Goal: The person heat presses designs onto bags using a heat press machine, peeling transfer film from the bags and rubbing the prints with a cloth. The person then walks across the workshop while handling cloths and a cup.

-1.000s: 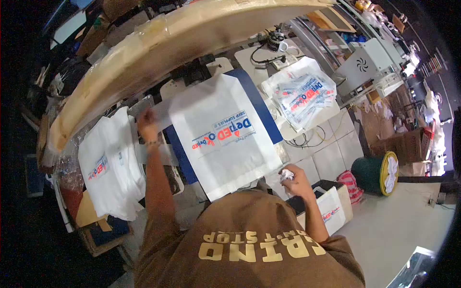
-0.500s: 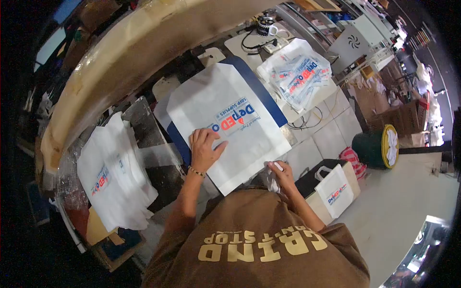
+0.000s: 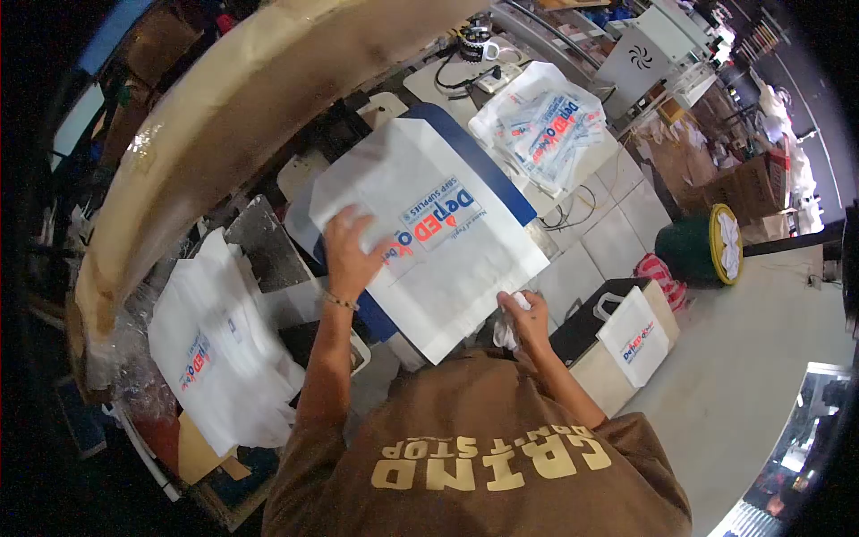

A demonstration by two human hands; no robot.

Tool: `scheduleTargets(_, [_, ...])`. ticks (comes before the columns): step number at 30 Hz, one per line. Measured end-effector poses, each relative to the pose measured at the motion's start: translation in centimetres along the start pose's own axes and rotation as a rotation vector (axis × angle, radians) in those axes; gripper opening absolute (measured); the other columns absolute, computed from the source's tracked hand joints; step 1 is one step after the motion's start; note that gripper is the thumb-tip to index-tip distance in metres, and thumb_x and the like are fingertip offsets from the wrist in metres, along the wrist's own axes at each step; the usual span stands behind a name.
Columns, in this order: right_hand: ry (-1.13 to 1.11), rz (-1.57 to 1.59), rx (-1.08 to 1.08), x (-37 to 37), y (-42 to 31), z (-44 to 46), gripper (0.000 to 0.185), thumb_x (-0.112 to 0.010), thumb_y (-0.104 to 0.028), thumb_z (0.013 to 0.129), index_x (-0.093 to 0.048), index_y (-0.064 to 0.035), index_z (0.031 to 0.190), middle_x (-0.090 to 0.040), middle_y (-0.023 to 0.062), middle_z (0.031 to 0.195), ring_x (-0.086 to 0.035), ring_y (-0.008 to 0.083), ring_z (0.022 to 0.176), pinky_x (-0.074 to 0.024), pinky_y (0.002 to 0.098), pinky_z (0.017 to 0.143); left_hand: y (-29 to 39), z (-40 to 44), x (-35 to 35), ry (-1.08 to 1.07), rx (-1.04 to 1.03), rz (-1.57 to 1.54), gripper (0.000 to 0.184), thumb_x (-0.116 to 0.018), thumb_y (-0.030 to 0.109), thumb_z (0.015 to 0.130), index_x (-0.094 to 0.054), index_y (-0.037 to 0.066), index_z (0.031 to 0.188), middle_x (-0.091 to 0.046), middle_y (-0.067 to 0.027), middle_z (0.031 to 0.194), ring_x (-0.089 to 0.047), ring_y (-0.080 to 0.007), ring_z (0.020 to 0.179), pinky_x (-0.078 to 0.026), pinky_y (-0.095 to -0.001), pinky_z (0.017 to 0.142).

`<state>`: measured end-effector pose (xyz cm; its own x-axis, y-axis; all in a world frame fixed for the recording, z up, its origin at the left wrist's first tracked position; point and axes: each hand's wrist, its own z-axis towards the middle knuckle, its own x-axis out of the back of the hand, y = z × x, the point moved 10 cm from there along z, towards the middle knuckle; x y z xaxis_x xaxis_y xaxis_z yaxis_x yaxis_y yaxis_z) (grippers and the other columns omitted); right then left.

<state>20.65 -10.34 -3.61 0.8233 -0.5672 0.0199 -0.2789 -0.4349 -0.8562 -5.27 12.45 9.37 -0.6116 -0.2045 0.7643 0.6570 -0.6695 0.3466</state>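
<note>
A white printed bag point(image 3: 447, 268) lies flat on a blue board point(image 3: 474, 152) in front of me. My left hand point(image 3: 353, 253), slightly blurred, is over the bag's left part with its fingers apart, nothing in it. Near the bag's lower right corner, my right hand point(image 3: 526, 315) is closed on a crumpled white cloth point(image 3: 506, 334). To the left lies a stack of white bags point(image 3: 219, 340) with the same kind of print. Beyond the board, at the upper right, more printed bags point(image 3: 541, 130) are piled on a white surface.
A box point(image 3: 617, 376) with a small white handled bag point(image 3: 633, 338) stands at the right, near a green bin point(image 3: 693, 249) with a yellow rim. A long curved wrapped object point(image 3: 179, 161) arches across the upper left. A power strip point(image 3: 497, 79) and cables lie at the back.
From the left side, my left hand has come over onto the bag, then shifted slightly left. My right hand still holds the cloth, near the bag's corner. The camera view has turned somewhat.
</note>
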Motion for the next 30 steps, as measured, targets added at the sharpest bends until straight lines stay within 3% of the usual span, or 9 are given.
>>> scheduleTargets(4, [-0.004, 0.018, 0.064, 0.1, 0.5, 0.0, 0.026, -0.072, -0.024, 0.086, -0.062, -0.0002, 0.084, -0.063, 0.0045, 0.072, -0.057, 0.0107, 0.060, -0.0445, 0.0278, 0.054, -19.4, -2.3, 0.5, 0.175, 0.361, 0.334, 0.066, -0.076, 0.044, 0.081, -0.055, -0.003, 0.123, -0.052, -0.0247, 0.131, -0.053, -0.0409, 0.117, -0.039, -0.0504, 0.103])
scheduleTargets(6, [0.000, -0.003, 0.100, 0.3, -0.1, -0.3, 0.023, -0.069, -0.023, 0.087, -0.062, -0.0013, 0.088, -0.062, 0.0041, 0.074, -0.057, 0.0110, 0.064, -0.0453, 0.0280, 0.057, -25.3, -3.4, -1.8, 0.065, 0.626, -0.188, 0.071, -0.072, 0.047, 0.086, -0.050, -0.006, 0.128, -0.051, -0.0268, 0.134, -0.055, -0.0353, 0.118, -0.044, -0.0448, 0.099])
scheduleTargets(11, [0.139, -0.085, 0.285, 3.1, -2.7, -2.1, 0.020, -0.066, -0.020, 0.086, -0.061, -0.0027, 0.094, -0.060, 0.0029, 0.081, -0.056, 0.0100, 0.073, -0.0455, 0.0255, 0.064, -28.3, -5.1, 1.8, -0.012, 0.745, -0.058, 0.042, -0.074, 0.034, 0.087, -0.066, -0.004, 0.103, -0.071, -0.0165, 0.092, -0.065, -0.0221, 0.081, -0.051, -0.0342, 0.075])
scheduleTargets(12, [0.169, 0.041, 0.254, 3.0, -3.7, -2.6, 0.021, -0.065, -0.020, 0.086, -0.061, -0.0019, 0.096, -0.061, 0.0029, 0.081, -0.055, 0.0095, 0.072, -0.0449, 0.0256, 0.062, -35.9, -7.8, -1.4, 0.070, 0.677, -0.675, 0.039, -0.074, 0.034, 0.087, -0.068, -0.003, 0.099, -0.071, -0.0158, 0.093, -0.065, -0.0220, 0.081, -0.051, -0.0352, 0.074])
scheduleTargets(14, [0.216, 0.177, 0.271, 2.5, -3.8, -2.2, 0.025, -0.063, -0.020, 0.085, -0.063, -0.0008, 0.101, -0.061, 0.0030, 0.081, -0.054, 0.0087, 0.069, -0.0434, 0.0259, 0.057, -32.0, -7.3, 4.1, 0.061, 0.706, -0.107, 0.036, -0.065, 0.029, 0.093, -0.064, -0.003, 0.108, -0.067, -0.0157, 0.108, -0.062, -0.0241, 0.098, -0.048, -0.0357, 0.089])
scheduleTargets(15, [0.242, 0.193, 0.317, 3.3, -3.3, -1.5, 0.028, -0.063, -0.020, 0.085, -0.064, -0.0003, 0.104, -0.061, 0.0029, 0.081, -0.053, 0.0084, 0.067, -0.0424, 0.0260, 0.055, -40.5, -10.7, 0.1, -0.043, 0.765, -0.634, 0.038, -0.059, 0.030, 0.096, -0.064, -0.002, 0.115, -0.067, -0.0175, 0.115, -0.061, -0.0273, 0.110, -0.045, -0.0378, 0.099])
scheduleTargets(24, [0.184, 0.301, 0.269, 6.4, -6.2, 1.4, 0.029, -0.070, -0.019, 0.080, -0.064, 0.0000, 0.102, -0.061, 0.0051, 0.078, -0.058, 0.0137, 0.075, -0.0467, 0.0288, 0.066, -25.8, -5.6, 6.6, 0.101, 0.323, 0.429, 0.044, -0.062, 0.037, 0.096, -0.065, -0.001, 0.117, -0.066, -0.0179, 0.116, -0.064, -0.0295, 0.105, -0.051, -0.0402, 0.091])
scheduleTargets(26, [-0.148, -0.064, 0.230, 6.0, -7.2, 1.9, 0.037, -0.072, -0.024, 0.081, -0.063, 0.0014, 0.107, -0.064, 0.0069, 0.089, -0.059, 0.0141, 0.077, -0.0478, 0.0288, 0.071, -15.4, -3.1, 5.9, 0.033, 0.270, 0.220, 0.038, -0.063, 0.031, 0.096, -0.066, -0.001, 0.114, -0.067, -0.0165, 0.111, -0.065, -0.0274, 0.101, -0.052, -0.0384, 0.089])
scheduleTargets(30, [0.172, 0.190, 0.213, 16.9, -5.3, 3.9, 0.041, -0.072, -0.025, 0.085, -0.061, 0.0036, 0.113, -0.067, 0.0060, 0.091, -0.060, 0.0122, 0.079, -0.0486, 0.0268, 0.071, 1.1, -2.0, -0.4, -0.182, 0.280, -0.245, 0.025, -0.068, 0.017, 0.093, -0.066, -0.003, 0.108, -0.065, -0.0145, 0.101, -0.062, -0.0237, 0.091, -0.051, -0.0334, 0.083])
